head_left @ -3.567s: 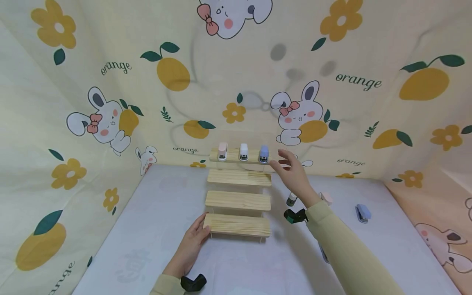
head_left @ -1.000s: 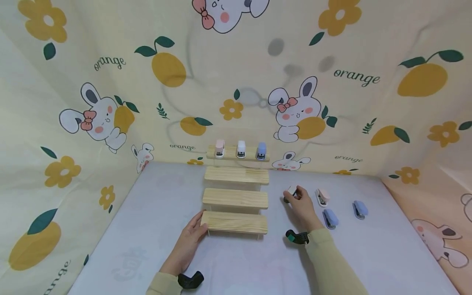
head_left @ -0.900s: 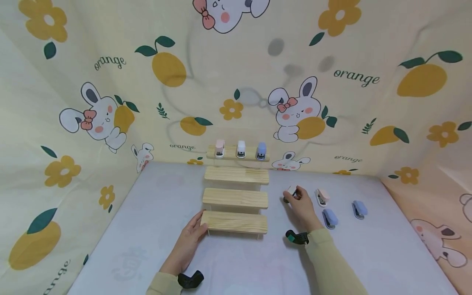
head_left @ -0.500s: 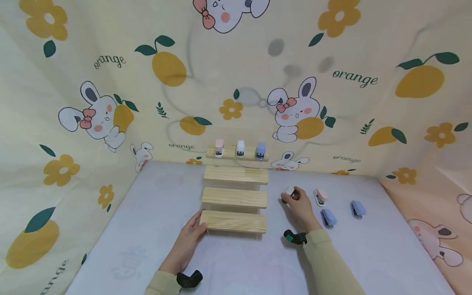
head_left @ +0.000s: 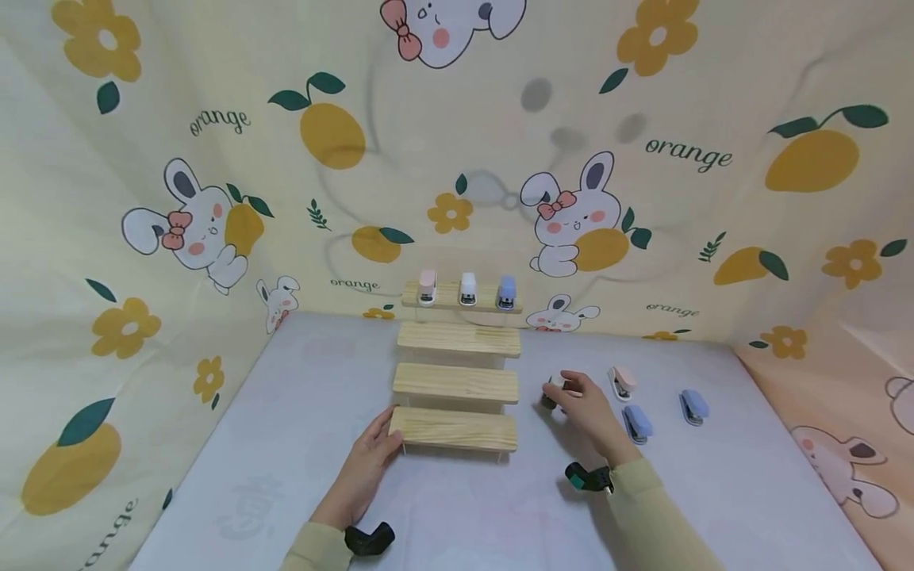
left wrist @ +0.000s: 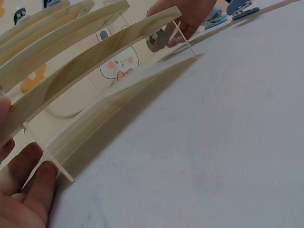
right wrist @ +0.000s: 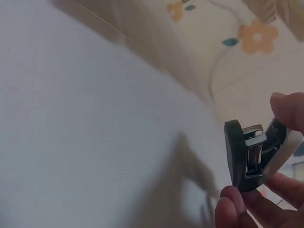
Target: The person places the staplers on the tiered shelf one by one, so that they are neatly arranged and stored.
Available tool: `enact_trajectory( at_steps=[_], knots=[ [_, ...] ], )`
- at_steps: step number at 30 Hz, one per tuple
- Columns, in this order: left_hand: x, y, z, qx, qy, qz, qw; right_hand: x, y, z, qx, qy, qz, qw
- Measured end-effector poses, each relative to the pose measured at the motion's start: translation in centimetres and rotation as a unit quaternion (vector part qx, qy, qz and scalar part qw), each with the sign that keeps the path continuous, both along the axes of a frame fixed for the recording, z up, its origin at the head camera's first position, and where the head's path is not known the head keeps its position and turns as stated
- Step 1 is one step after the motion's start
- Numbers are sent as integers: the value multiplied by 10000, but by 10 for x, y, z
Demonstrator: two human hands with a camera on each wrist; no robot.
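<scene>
right hand (head_left: 585,408) pinches a mini stapler (right wrist: 256,154); left hand (head_left: 367,457) grips the tiered wooden rack (head_left: 457,384) by one end, likely steadying it.

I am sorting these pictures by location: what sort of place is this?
Probably a recording booth: patterned cloth walls enclose a pale tabletop on three sides, a tiered wooden rack stands there, and black wrist devices show.

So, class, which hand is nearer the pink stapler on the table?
Right: the right hand is beside the pink stapler; the left hand grips the bottom shelf, farther left.
</scene>
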State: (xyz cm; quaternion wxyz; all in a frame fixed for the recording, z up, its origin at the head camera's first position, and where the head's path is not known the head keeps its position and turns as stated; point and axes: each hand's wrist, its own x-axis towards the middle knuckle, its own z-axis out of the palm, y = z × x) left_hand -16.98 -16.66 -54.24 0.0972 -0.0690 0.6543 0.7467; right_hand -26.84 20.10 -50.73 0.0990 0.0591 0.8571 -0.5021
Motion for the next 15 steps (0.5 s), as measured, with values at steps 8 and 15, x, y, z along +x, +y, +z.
enact_trajectory(
  at_steps=[8, 15],
  knots=[
    [1, 2, -2, 8, 21, -30, 10000, 14, -4, 27, 254, 806, 206, 9962],
    [0, 1, -1, -9, 75, -12, 10000, 20, -16, 52, 171, 1672, 422, 9849]
  ],
)
